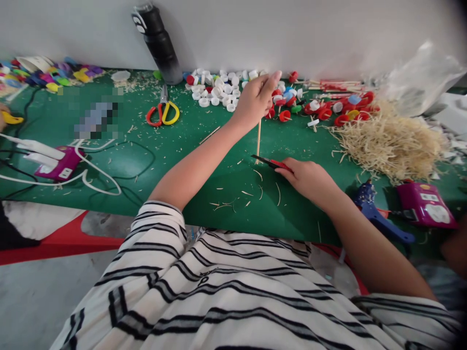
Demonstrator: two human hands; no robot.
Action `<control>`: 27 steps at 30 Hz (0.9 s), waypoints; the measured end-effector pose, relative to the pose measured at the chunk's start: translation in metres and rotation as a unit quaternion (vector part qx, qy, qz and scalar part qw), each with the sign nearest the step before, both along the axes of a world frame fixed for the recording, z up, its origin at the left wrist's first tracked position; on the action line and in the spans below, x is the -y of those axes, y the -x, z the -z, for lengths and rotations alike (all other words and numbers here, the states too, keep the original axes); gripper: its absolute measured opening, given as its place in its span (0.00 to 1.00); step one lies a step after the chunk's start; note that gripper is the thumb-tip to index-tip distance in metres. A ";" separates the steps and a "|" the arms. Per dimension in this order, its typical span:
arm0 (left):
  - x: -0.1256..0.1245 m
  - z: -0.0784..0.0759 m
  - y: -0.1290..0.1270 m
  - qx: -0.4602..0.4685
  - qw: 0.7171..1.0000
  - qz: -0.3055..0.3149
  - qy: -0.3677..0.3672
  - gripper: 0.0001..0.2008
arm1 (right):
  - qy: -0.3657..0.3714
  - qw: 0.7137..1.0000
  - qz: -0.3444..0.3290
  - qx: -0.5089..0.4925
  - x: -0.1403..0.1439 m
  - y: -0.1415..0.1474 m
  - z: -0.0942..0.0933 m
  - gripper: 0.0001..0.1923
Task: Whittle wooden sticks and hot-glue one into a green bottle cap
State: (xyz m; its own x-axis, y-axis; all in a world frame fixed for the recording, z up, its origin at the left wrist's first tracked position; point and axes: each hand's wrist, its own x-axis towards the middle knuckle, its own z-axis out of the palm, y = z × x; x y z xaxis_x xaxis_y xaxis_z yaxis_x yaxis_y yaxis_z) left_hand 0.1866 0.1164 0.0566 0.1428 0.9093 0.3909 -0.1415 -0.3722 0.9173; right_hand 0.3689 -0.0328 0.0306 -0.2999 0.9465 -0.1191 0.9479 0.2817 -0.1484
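My left hand (256,98) is closed around the upper end of a thin wooden stick (259,138), which points down to the green table. In my right hand (304,177) is a red and black utility knife (273,162), its dark blade lying across the lower end of the stick. Thin curled shavings (260,190) lie on the table just below the blade. Behind my left hand are many white bottle caps (219,90), and red caps with short sticks (324,113) lie to its right.
Scissors (162,109) and a black bottle (160,46) stand out at the back left. A purple power strip (60,165) with white cables is at left. To the right are a heap of shavings (394,138), a blue glue gun (383,218) and another purple power strip (426,204).
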 end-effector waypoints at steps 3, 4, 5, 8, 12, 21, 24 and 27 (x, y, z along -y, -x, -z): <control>0.008 -0.004 0.000 -0.020 0.999 0.033 -0.033 0.21 | -0.060 0.997 0.025 -0.039 -0.007 -0.001 -0.002 0.20; 0.010 -0.006 -0.001 -0.024 0.998 0.041 -0.040 0.20 | -0.076 0.995 0.031 -0.053 -0.008 -0.001 -0.002 0.20; 0.012 -0.006 -0.001 -0.028 0.998 0.048 -0.042 0.20 | -0.084 0.994 0.033 -0.068 -0.010 0.000 -0.002 0.19; 0.017 -0.009 -0.003 -0.032 0.997 0.058 -0.030 0.21 | -0.075 0.990 0.030 -0.114 -0.012 0.000 -0.001 0.16; 0.021 -0.012 -0.004 -0.038 0.997 0.062 -0.012 0.22 | -0.047 0.987 0.032 -0.147 -0.010 0.000 0.003 0.15; 0.013 -0.009 -0.001 -0.010 0.999 0.048 0.019 0.23 | 0.009 0.998 0.006 -0.064 -0.002 -0.001 0.003 0.18; 0.010 -0.007 0.001 -0.005 0.998 0.050 0.024 0.23 | 0.024 1.000 -0.015 0.000 0.002 0.001 -0.002 0.20; 0.010 -0.007 0.004 0.004 0.998 0.065 0.008 0.23 | 0.031 0.999 -0.021 0.023 0.004 0.003 -0.006 0.22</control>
